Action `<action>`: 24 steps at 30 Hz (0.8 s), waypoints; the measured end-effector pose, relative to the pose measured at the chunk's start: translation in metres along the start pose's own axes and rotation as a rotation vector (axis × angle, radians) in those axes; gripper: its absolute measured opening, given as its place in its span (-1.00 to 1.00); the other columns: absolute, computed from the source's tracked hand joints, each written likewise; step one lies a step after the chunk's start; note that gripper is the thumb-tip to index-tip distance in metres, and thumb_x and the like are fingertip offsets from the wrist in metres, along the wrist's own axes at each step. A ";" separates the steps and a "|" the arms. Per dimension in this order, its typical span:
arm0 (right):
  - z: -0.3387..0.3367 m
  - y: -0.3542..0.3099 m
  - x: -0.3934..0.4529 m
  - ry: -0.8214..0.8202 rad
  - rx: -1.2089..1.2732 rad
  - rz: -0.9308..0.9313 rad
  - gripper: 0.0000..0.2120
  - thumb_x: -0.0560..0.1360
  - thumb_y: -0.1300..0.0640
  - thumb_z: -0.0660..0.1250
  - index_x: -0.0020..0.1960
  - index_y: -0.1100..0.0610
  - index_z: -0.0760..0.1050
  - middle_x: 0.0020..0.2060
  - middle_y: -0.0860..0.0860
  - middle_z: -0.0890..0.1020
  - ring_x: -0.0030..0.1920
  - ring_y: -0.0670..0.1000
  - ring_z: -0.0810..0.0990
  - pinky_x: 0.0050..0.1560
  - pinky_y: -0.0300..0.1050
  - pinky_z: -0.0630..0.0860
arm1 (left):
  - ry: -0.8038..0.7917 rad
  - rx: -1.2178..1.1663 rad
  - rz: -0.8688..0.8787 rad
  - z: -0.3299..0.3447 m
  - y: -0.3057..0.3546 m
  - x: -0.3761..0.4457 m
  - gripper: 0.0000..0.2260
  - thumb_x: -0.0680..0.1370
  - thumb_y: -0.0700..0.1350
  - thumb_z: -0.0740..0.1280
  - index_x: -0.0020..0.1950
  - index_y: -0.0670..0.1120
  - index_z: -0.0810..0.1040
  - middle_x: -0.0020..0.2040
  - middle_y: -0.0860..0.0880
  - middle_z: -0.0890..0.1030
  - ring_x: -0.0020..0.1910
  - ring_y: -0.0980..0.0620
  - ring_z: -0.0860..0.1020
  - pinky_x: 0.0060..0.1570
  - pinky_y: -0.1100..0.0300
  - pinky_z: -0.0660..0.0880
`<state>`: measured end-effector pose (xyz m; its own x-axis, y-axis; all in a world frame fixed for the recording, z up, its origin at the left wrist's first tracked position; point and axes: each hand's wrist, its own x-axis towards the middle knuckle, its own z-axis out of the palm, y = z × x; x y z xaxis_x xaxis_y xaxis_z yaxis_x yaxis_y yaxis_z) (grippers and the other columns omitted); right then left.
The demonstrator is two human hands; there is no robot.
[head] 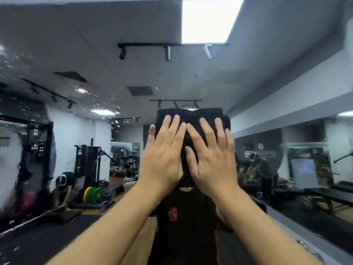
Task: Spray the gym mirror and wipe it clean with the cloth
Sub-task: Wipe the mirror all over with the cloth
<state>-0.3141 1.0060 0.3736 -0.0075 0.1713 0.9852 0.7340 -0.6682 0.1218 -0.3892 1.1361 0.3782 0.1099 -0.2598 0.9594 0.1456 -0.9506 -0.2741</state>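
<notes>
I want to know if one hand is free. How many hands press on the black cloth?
2. The left hand lies flat on the cloth's left side, the right hand flat on its right.

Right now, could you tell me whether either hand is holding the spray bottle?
No: the left hand and the right hand both lie flat with straight fingers on the black cloth against the mirror.
</notes>
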 end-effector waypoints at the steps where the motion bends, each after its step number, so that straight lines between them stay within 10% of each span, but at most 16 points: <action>1: -0.001 0.002 0.024 0.016 0.002 -0.003 -0.47 0.63 -0.15 -0.01 0.57 -0.06 0.26 0.55 0.07 0.28 0.59 0.22 0.11 0.56 0.23 0.06 | 0.010 0.015 -0.002 0.000 -0.008 0.022 -0.47 0.57 -0.17 0.12 0.55 -0.21 0.36 0.58 -0.19 0.34 0.60 -0.16 0.22 0.60 -0.16 -0.01; 12: -0.015 0.032 0.267 0.138 0.010 -0.094 -0.48 0.63 -0.18 -0.06 0.55 -0.10 0.25 0.54 0.02 0.30 0.57 0.17 0.12 0.54 0.20 0.11 | 0.016 0.073 -0.087 -0.019 -0.074 0.244 -0.46 0.65 -0.20 0.09 0.65 -0.11 0.14 0.67 -0.07 0.12 0.66 -0.01 -0.01 0.61 0.00 -0.20; 24: -0.024 0.033 0.353 0.175 0.112 -0.127 -0.50 0.62 -0.17 -0.03 0.51 -0.09 0.30 0.48 0.01 0.36 0.53 0.14 0.19 0.52 0.16 0.14 | 0.022 0.082 -0.167 -0.026 -0.101 0.318 -0.55 0.62 -0.17 0.07 0.53 -0.07 0.35 0.54 -0.10 0.35 0.57 -0.11 0.22 0.55 -0.16 0.14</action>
<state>-0.3089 1.0273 0.7283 -0.2152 0.1143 0.9699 0.7900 -0.5634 0.2417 -0.3947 1.1451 0.7125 0.0563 -0.1036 0.9930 0.2393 -0.9642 -0.1142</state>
